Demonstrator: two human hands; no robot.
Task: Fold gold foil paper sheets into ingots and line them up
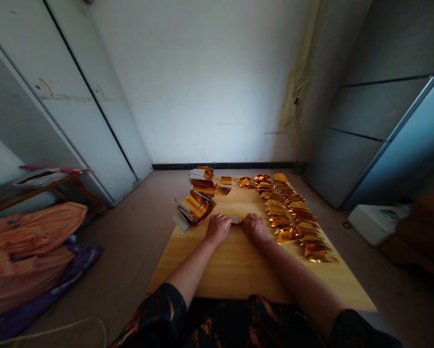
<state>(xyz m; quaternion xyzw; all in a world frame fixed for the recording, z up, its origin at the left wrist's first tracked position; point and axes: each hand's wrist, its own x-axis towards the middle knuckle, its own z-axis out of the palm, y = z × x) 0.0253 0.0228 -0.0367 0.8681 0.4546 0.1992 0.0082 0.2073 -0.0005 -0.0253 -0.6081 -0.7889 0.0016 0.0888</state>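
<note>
Between my two hands, at the middle of the wooden table, lies a small piece of gold foil paper (235, 220) with its pale side partly showing. My left hand (218, 228) is closed on its left end, and my right hand (255, 226) is closed on the right end. Loose stacks of gold foil sheets (195, 205) curl on the table just beyond my left hand. To the right of my right hand stand rows of folded gold paper pieces (276, 209). My fingertips are small and partly hidden in this view.
The wooden table (234, 270) stands before a white wall (209, 96). Cabinets (104, 106) rise at left, and a large grey cabinet or fridge (376, 106) at right. Orange and purple bags (38, 251) lie at lower left. A white box (371, 224) sits on the floor at right.
</note>
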